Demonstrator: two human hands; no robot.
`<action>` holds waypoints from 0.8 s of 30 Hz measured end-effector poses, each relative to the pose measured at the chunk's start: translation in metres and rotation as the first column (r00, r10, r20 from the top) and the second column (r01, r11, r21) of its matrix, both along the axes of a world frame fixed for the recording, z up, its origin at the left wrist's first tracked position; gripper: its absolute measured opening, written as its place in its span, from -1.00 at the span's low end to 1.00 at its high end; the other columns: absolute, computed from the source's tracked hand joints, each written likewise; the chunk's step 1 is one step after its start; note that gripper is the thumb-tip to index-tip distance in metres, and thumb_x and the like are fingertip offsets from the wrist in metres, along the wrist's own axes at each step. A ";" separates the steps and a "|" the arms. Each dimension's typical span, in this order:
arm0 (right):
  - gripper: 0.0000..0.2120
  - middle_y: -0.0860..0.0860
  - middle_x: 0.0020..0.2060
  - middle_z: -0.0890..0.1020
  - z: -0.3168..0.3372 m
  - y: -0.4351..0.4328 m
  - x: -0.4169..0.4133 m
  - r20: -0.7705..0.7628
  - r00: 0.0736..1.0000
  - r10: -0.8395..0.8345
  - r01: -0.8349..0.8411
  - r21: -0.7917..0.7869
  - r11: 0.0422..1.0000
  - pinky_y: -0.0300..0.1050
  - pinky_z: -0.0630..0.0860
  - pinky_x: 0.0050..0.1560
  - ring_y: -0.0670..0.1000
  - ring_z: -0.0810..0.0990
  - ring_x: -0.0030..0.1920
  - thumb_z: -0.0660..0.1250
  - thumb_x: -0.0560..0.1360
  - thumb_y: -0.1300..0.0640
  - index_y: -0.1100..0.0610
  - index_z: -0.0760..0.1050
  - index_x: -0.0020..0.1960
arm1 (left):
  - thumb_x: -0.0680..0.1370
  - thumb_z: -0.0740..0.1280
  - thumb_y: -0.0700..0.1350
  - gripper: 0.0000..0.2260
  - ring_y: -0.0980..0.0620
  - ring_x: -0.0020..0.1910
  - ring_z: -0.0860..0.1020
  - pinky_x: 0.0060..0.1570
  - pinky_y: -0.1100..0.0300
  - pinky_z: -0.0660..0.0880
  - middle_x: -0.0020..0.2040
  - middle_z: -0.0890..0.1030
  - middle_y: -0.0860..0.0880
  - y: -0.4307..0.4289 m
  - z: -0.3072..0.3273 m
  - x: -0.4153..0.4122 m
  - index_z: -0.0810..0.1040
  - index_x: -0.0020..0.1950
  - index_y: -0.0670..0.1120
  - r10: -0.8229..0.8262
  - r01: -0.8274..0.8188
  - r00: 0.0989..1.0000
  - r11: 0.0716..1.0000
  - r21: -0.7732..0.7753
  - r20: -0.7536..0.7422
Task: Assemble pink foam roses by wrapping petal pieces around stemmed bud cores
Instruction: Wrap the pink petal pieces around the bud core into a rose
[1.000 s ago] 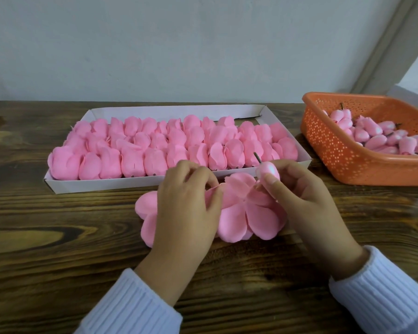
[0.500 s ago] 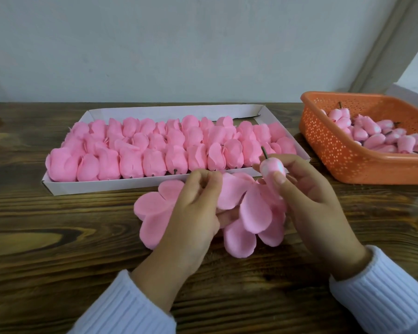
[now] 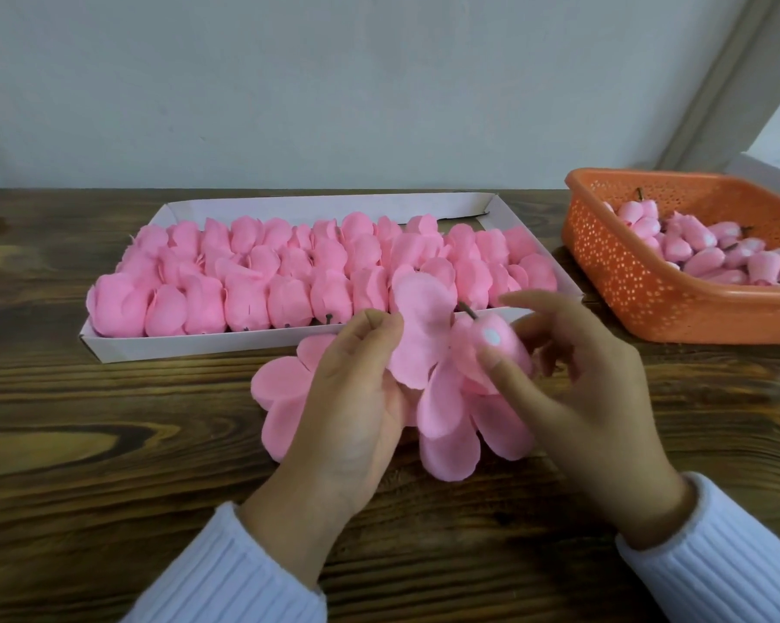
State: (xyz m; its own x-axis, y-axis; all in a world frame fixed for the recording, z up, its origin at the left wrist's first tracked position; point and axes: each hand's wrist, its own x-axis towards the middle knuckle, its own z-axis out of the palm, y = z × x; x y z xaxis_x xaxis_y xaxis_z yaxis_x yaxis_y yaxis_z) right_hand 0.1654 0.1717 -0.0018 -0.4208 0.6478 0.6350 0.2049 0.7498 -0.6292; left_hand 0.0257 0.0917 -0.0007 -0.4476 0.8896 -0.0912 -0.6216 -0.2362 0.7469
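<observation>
A pink foam petal piece (image 3: pixel 428 339) with several rounded lobes is lifted off the table between my hands. My left hand (image 3: pixel 352 397) pinches its left side, thumb and fingers curled on the foam. My right hand (image 3: pixel 577 384) holds a pink bud core (image 3: pixel 491 339) with a short brown stem (image 3: pixel 467 310) pointing up and left; the thumb lies across the bud, and the other fingers spread behind it. The bud sits against the petal piece's middle. Lower lobes (image 3: pixel 451 442) hang toward the table.
A white cardboard tray (image 3: pixel 199 346) behind my hands holds rows of finished pink roses (image 3: pixel 244 303). An orange perforated basket (image 3: pixel 640 281) at the right holds several bud cores (image 3: pixel 703 254). Everything rests on a dark wooden table (image 3: pixel 109 442) against a pale wall.
Both hands have raised the petal piece from flat on the table. One lobe now stands upright beside the bud, and the bud has tilted down onto the piece's middle.
</observation>
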 end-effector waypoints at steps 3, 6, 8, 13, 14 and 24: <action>-0.73 -0.14 -0.20 0.62 0.001 -0.003 0.001 -0.051 0.999 0.005 -0.006 -0.009 1.000 -0.21 0.49 -0.25 -0.09 0.59 -0.22 0.47 0.42 -0.01 0.08 0.51 0.04 | 0.50 0.27 -0.06 -0.49 -0.27 0.11 0.58 0.07 -0.05 0.56 0.07 0.56 -0.39 -0.002 0.001 -0.002 0.36 0.27 -0.44 0.015 -0.017 0.999 0.998 -0.052 -0.036; -0.81 -0.12 -0.25 0.62 0.003 -0.006 0.001 0.014 0.999 0.046 -0.046 -0.016 0.999 -0.23 0.48 -0.27 -0.11 0.59 -0.25 0.45 0.42 0.02 0.08 0.56 -0.04 | 0.61 0.14 -0.08 -0.59 -0.17 0.09 0.62 -0.05 0.06 0.61 0.17 0.59 -0.31 0.000 -0.003 -0.004 0.40 0.33 -0.36 0.027 -0.026 0.999 0.999 -0.042 0.042; -0.85 -0.10 -0.28 0.63 0.004 -0.008 0.000 0.054 0.996 0.068 -0.065 -0.042 0.997 -0.25 0.47 -0.28 -0.11 0.59 -0.26 0.44 0.41 0.04 0.08 0.59 -0.07 | 0.59 0.16 -0.07 -0.60 -0.17 0.09 0.63 -0.10 0.05 0.62 0.15 0.62 -0.28 0.000 -0.003 -0.005 0.45 0.29 -0.32 0.015 -0.012 0.996 0.999 -0.040 0.087; -0.85 -0.06 -0.28 0.64 0.006 -0.010 -0.001 0.091 0.993 0.071 -0.065 -0.067 0.996 -0.17 0.48 -0.26 -0.06 0.60 -0.24 0.42 0.42 0.04 0.11 0.60 -0.08 | 0.49 0.24 -0.10 -0.70 -0.09 -0.10 0.63 -0.19 0.07 0.61 -0.05 0.63 -0.20 0.001 -0.004 -0.005 0.55 0.09 -0.27 0.015 -0.015 1.000 1.000 -0.001 0.019; -0.85 -0.06 -0.29 0.64 0.006 -0.010 -0.001 0.091 0.993 0.070 -0.065 -0.066 0.996 -0.17 0.47 -0.27 -0.06 0.59 -0.25 0.41 0.42 0.04 0.11 0.60 -0.09 | 0.50 0.24 -0.10 -0.69 -0.11 -0.07 0.63 -0.14 0.04 0.60 -0.03 0.63 -0.21 0.001 -0.004 -0.005 0.55 0.10 -0.28 0.009 -0.009 1.000 1.000 0.009 0.006; -0.86 -0.08 -0.29 0.66 0.000 -0.007 -0.002 0.049 0.997 0.053 -0.039 -0.244 0.969 -0.31 0.49 -0.26 -0.11 0.62 -0.26 0.42 0.44 0.01 0.04 0.61 -0.05 | 0.56 0.21 -0.09 -0.85 0.11 0.24 0.51 0.25 0.05 0.37 0.14 0.63 0.04 -0.006 -0.008 -0.003 0.54 -0.15 0.00 0.013 0.132 0.855 0.961 0.242 -0.519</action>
State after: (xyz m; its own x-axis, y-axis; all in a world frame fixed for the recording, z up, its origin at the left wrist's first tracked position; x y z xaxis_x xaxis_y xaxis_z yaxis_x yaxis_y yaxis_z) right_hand 0.1630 0.1644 -0.0019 -0.4837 0.7586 0.4366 0.2129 0.5858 -0.7820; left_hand 0.0227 0.0854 -0.0086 -0.3112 0.8743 0.3725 -0.1872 -0.4407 0.8779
